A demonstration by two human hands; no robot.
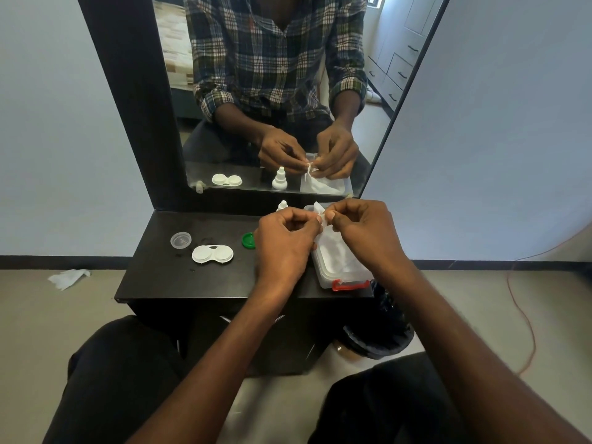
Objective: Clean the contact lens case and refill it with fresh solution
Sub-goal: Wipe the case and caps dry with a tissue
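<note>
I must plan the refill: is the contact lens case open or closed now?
Open: the contact lens case lies without caps; a green cap rests apart on the table.

On the dresser top (pixel 160 277), the contact lens case (pixel 212 254) is lying left of centre, with a small cup (pixel 181 240) sitting behind it toward the left edge. A cap (pixel 248 241) is resting nearer the middle. The tissue box (pixel 339 267) is occupying the right front corner, and the solution bottle (pixel 282 205) is standing at the back edge, before the mirror (pixel 288 91).
</note>
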